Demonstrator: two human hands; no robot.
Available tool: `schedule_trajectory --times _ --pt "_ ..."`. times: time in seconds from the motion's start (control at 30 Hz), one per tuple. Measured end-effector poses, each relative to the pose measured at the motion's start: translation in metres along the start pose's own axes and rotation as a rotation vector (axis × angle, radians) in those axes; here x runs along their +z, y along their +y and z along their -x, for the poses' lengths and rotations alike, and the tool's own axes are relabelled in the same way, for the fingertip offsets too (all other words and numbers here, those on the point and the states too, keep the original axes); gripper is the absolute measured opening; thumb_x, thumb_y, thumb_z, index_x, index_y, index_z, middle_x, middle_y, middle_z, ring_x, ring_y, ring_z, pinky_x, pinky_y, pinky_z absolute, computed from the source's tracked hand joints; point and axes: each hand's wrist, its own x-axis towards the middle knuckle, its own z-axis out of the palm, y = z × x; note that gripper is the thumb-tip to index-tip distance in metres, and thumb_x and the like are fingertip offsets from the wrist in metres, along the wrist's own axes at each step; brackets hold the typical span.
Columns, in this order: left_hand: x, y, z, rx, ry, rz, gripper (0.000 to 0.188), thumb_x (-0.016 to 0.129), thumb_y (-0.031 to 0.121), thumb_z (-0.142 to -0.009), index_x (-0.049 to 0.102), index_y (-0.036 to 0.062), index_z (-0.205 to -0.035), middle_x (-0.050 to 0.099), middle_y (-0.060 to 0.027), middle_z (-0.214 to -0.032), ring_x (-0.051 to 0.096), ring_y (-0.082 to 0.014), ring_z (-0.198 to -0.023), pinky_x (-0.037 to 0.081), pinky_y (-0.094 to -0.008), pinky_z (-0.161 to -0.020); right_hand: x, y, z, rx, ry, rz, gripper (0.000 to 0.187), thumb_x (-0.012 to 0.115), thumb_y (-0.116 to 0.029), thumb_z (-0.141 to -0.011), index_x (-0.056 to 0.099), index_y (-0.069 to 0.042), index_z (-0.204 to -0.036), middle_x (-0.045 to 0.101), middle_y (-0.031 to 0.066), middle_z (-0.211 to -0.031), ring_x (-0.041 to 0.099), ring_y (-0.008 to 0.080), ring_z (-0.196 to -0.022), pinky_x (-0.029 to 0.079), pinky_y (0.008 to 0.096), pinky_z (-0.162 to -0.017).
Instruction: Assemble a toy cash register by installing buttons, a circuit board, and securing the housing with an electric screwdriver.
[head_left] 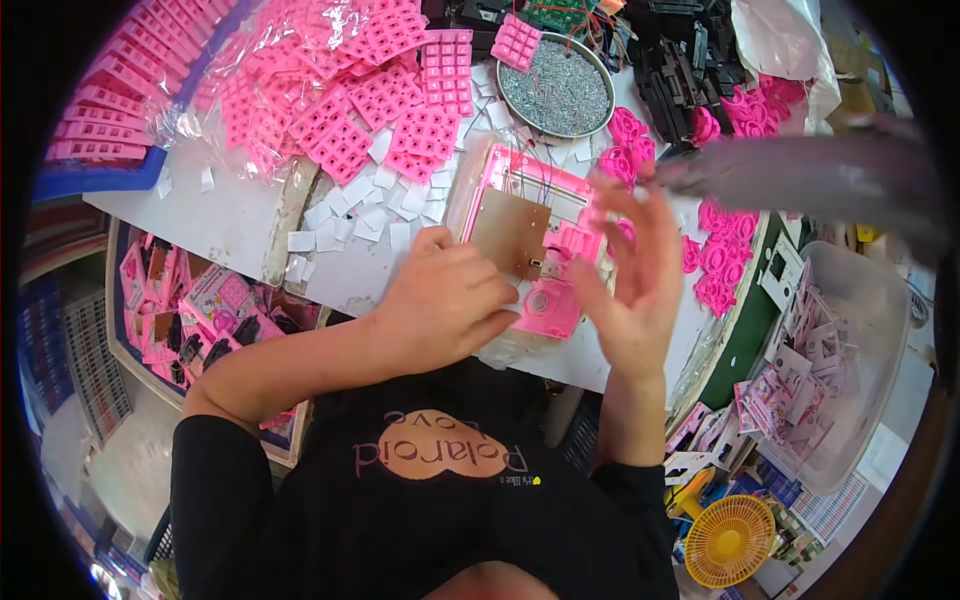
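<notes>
A pink plastic housing (566, 318) lies on the bench in front of me, with a brown circuit board (508, 232) and thin wires inside it. My left hand (445, 298) is closed at the near left edge of the housing, its fingers curled and thumb pressed in. What sits between those fingertips is hidden. Over the right side of the housing, my right hand (640, 270) is raised with thumb and fingers apart, slightly blurred. Close behind its fingers hangs a grey, motion-smeared tool (800, 180), its thin tip pointing left; its kind is unclear.
Beyond the housing stands a round metal bowl of screws (556, 88). Pink keypads (340, 135) and white paper squares (345, 212) lie left; pink ring-shaped parts (722, 255) lie right. Black parts (672, 85) are heaped behind. Bins flank the bench, including a clear tub (850, 400).
</notes>
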Motion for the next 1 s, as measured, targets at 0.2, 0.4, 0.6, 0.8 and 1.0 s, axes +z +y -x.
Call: schedule_trajectory --times 0.2,0.4,0.6,0.8,1.0 --pt "-0.018 0.001 -0.009 -0.241 0.012 0.125 0.007 0.075 0.013 -0.083 0.069 0.0081 -0.086 0.063 -0.0018 -0.073 0.058 -0.0163 -0.070 0.037 -0.0355 -0.075 0.008 0.023 0.030 -0.110 -0.240 0.488 0.027 0.075 -0.005 -0.074 0.070 -0.005 -0.100 0.069 0.0062 -0.099 0.056 0.0268 -0.101 0.048 0.0394 -0.087" --pt "-0.033 -0.009 -0.007 -0.503 -0.157 0.600 0.014 0.068 0.008 -0.088 0.073 0.0011 -0.099 0.070 -0.0078 -0.080 0.062 -0.0132 -0.072 0.046 -0.0285 -0.064 0.013 0.017 0.016 -0.036 -0.274 0.446 0.011 0.074 -0.011 -0.078 0.070 -0.008 -0.088 0.065 0.0042 -0.080 0.054 0.0256 -0.092 0.042 0.0397 -0.083" --pt "-0.034 -0.010 -0.013 -0.372 -0.172 0.464 0.010 0.071 0.009 -0.085 0.073 0.0030 -0.093 0.069 -0.0066 -0.077 0.062 -0.0176 -0.069 0.046 -0.0304 -0.065 0.013 0.013 0.013 0.016 -0.314 0.481 0.010 0.071 -0.016 -0.081 0.068 -0.007 -0.086 0.064 0.0053 -0.078 0.055 0.0269 -0.092 0.039 0.0428 -0.086" --pt "-0.029 -0.004 -0.013 -0.258 -0.110 0.164 0.007 0.071 0.010 -0.080 0.066 0.0069 -0.084 0.064 -0.0038 -0.073 0.062 -0.0199 -0.070 0.040 -0.0383 -0.073 0.013 0.013 0.010 0.029 -0.349 0.496 0.010 0.070 -0.015 -0.081 0.067 -0.007 -0.084 0.064 0.0059 -0.078 0.055 0.0277 -0.093 0.039 0.0436 -0.087" --pt "-0.010 0.000 -0.012 -0.079 0.061 -0.152 0.016 0.070 0.005 -0.074 0.064 0.0126 -0.087 0.061 -0.0001 -0.074 0.058 -0.0194 -0.072 0.033 -0.0392 -0.078 0.014 0.014 0.011 0.006 -0.330 0.484 0.009 0.070 -0.014 -0.080 0.067 -0.006 -0.084 0.062 0.0072 -0.079 0.055 0.0278 -0.092 0.039 0.0427 -0.087"
